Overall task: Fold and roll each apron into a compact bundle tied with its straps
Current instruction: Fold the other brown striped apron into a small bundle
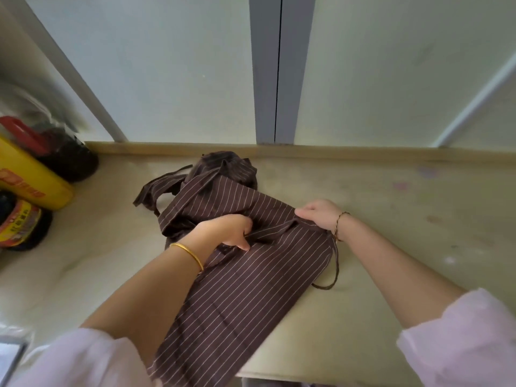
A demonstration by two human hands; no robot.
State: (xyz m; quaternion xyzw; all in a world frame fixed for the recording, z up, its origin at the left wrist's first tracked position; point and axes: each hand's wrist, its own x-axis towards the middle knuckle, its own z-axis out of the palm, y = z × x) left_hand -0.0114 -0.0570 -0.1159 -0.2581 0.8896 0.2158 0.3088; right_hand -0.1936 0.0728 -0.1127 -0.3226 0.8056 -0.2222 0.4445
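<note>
L hand [229,229] & R hand [318,215] both pinch striped apron [251,275] folds

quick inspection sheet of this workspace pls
surface: beige counter, faint stains at right.
job's things: striped apron, part folded, bunched at far end; strap loose at right.
clutter: yellow bottle, dark jar, labelled bottle, all at left.
grippers: left hand grips the apron's middle; right hand pinches its right edge.
cables: nothing seen.
surroundings: pale wall panels behind the counter.
</note>
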